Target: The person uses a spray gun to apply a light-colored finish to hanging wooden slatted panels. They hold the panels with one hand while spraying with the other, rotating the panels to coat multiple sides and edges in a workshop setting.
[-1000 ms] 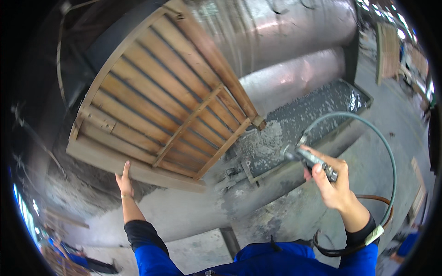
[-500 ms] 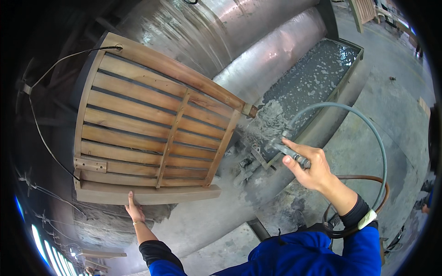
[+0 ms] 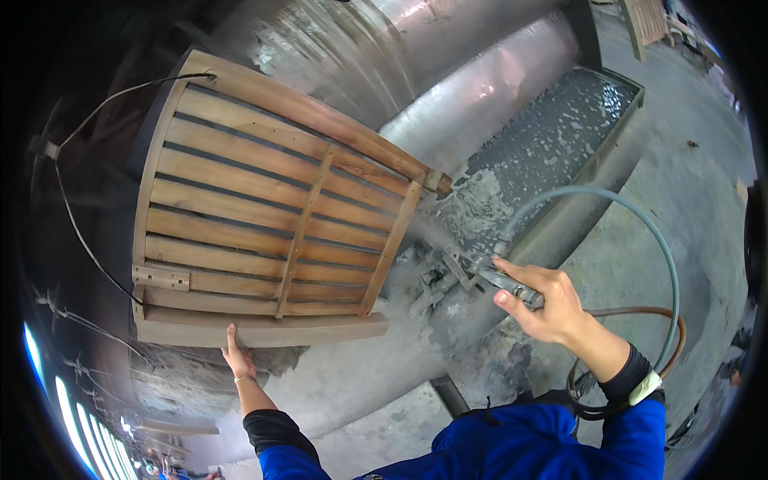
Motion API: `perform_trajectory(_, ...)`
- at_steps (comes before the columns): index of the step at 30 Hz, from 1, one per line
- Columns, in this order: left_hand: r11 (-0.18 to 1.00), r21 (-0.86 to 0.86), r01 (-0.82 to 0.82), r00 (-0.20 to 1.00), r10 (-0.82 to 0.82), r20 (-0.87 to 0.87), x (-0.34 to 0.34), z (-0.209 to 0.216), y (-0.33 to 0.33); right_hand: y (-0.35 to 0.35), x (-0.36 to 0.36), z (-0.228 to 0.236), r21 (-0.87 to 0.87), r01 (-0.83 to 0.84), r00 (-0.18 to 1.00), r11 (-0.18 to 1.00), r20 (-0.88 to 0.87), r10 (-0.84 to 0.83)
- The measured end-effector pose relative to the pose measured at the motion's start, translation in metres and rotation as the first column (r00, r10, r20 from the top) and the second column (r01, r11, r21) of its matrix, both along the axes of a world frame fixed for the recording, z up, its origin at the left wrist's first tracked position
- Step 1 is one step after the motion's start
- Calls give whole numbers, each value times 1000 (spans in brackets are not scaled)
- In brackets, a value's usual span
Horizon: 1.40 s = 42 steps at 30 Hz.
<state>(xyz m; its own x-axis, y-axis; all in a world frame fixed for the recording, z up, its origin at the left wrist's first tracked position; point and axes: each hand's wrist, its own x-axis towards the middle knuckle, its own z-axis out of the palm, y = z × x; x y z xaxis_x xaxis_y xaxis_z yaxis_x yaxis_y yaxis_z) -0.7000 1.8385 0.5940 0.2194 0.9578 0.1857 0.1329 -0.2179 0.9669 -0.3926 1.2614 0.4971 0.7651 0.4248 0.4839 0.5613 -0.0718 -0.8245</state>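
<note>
A slatted wooden panel [image 3: 240, 208], like a chair or bench back, hangs tilted at the left from a wire [image 3: 104, 100]. My left hand [image 3: 242, 362] grips the bottom rail [image 3: 312, 330], one digit on its front face and the others partly hidden. My right hand [image 3: 552, 304] is closed round a spray gun [image 3: 508, 282], right of the panel and apart from it. A faint mist lies between the nozzle and the panel's right side. From the gun a grey-green hose [image 3: 660, 232] loops back toward my right forearm.
Behind the panel stands a shiny curved metal sheet [image 3: 480, 72]. A trough [image 3: 620, 120] of grey, foamy liquid runs along its foot. Below the hose loop lies a brown hose [image 3: 680, 344]. Barbed-looking wires [image 3: 76, 320] hang at far left. Another slatted wooden piece [image 3: 646, 22] stands far right.
My right hand has brought the spray gun slightly down and nearer me. Mist now shows between nozzle and panel. My left hand keeps its place on the rail; the whole view has shifted slightly.
</note>
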Motion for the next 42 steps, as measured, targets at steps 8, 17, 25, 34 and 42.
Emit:
perform_trajectory(8, 988, 92, -123, 978, 137, -159, -26, -6, -5, 9, -20, -7, -50, -156, 981, 987, -124, 148)
perform_trajectory(17, 971, 159, -180, 983, 171, 68, -53, -21, 15, 39, -36, -17, -75, -174, 916, 982, -378, 134)
perform_trajectory(25, 964, 176, -201, 979, 192, 66, -52, -17, 0, 40, -16, -54, -80, -185, 919, 979, -367, 144)
perform_trajectory(34, 916, 301, -264, 963, 231, 141, -42, -32, 14, 33, -7, -112, -308, -181, 929, 934, -365, 60)
perform_trajectory(42, 892, 371, -257, 932, 128, 338, -33, -57, 55, 72, -16, -83, -352, -241, 908, 905, -412, 81)
